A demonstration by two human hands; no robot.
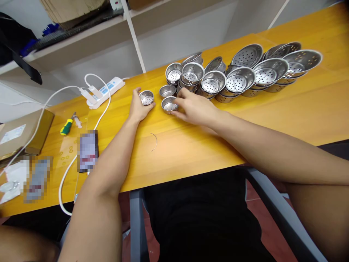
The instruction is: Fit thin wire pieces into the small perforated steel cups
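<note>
My left hand [139, 107] curls round a small perforated metal basket [146, 97] on the yellow table, its thumb on the near side and fingers on the far side. With thumb and fingers at the rim, my right hand [192, 107] grips another small perforated metal basket [168, 106]. Just behind that one stands a similar basket [166, 91], close to the stacked baskets. A thin curved wire [156, 142] lies on the wood in front of my hands.
Stacks of perforated metal baskets [240, 80] run along the right. At left are a white power strip [107, 91] with cables, a green-and-yellow screwdriver [67, 126], a phone [87, 151], a second blurred phone-like object [39, 178] and a cardboard box [24, 133]. A shelf stands behind.
</note>
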